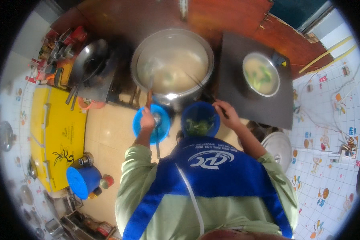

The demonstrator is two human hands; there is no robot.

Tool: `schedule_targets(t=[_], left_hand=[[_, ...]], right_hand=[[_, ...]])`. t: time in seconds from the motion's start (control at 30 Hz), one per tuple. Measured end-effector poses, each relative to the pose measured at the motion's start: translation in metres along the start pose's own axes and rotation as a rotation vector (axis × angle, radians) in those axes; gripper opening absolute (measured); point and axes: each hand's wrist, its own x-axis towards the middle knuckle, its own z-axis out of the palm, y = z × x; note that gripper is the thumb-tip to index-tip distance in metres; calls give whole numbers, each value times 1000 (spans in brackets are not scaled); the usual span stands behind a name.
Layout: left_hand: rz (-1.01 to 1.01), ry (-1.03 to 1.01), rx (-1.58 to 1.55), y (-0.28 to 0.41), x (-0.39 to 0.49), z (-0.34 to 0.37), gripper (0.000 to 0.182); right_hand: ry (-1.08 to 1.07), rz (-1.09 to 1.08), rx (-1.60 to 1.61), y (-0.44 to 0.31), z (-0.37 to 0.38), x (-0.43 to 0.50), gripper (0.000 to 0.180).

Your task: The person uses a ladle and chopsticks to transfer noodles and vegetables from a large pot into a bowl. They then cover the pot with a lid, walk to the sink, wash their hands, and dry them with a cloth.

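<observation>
A large steaming metal pot of cloudy liquid stands before me, with some green pieces in it. My left hand grips the wooden handle of a long tool whose head is under the steam and liquid. In my right hand is a pair of long dark chopsticks or tongs; their thin ends reach over the pot's near right rim. Below the pot, a dark blue bucket holds leafy greens. A light blue basin sits beneath my left hand, with a metal ladle leaning in it.
To the right, a metal bowl of broth and greens stands on a dark tabletop. A wok lies at the left. A yellow chest freezer and a lidded blue bucket are on the left; a round metal lid rests at the right.
</observation>
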Motion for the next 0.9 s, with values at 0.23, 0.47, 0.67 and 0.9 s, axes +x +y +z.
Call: schedule_targets(t=[0.23,0.47,0.67,0.9], left_hand=[[-65,39,-120,17,-7,8,53],[-96,6,-124,13,-6,10,61],[-100,19,-120,14,-5,10,59],[-133,-11,-121,15,-4,9,59]], right_hand=[[-38,-16,-39,7,1,0,14],[-42,3,-31,10,4,0,14],[-82,12,-67,5,4,1,15],[-107,28,-124,2,-4,3,15]])
